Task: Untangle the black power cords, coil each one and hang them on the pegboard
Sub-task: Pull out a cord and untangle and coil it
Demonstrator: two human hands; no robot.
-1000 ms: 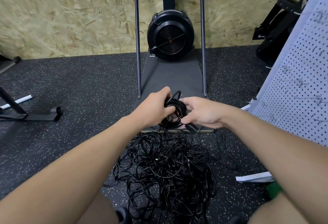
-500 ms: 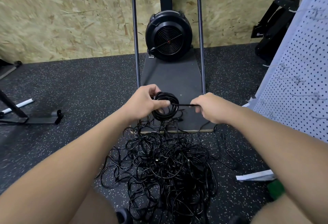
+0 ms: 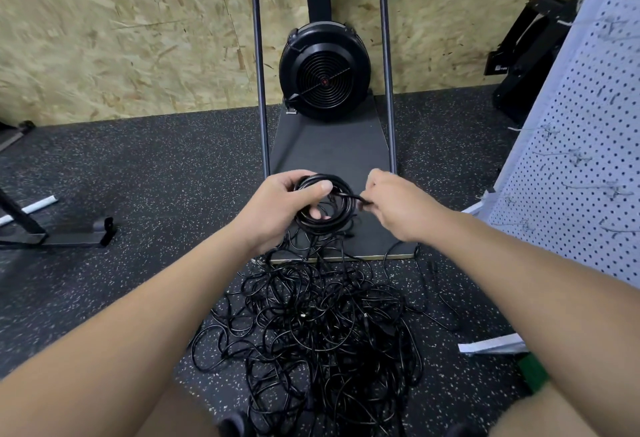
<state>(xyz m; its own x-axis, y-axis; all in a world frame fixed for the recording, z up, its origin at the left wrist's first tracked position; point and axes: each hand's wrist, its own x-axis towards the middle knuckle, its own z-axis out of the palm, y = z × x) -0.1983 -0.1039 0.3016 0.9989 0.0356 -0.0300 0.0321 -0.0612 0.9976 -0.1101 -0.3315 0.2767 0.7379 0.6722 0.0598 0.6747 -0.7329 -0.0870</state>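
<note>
My left hand (image 3: 277,208) grips a small round coil of black power cord (image 3: 341,215), thumb across its top and fingers through the middle. My right hand (image 3: 394,208) pinches the loose end of that cord just right of the coil, pulled across the coil's upper part. Below both hands a large tangled heap of black cords (image 3: 318,332) lies on the speckled rubber floor, with strands rising toward the coil. The white pegboard (image 3: 581,173) leans at the right, carrying several wire hooks.
A black fan-wheel exercise machine (image 3: 325,73) on a dark base plate (image 3: 332,152) with two upright poles stands ahead against the chipboard wall. A black metal frame foot (image 3: 69,229) lies at left. The pegboard's white foot (image 3: 491,346) and a green object (image 3: 533,372) sit at right.
The coil has been lifted slightly and turned flatter toward me. My right hand drew the cord's end out to the right, then came back close to the coil.
</note>
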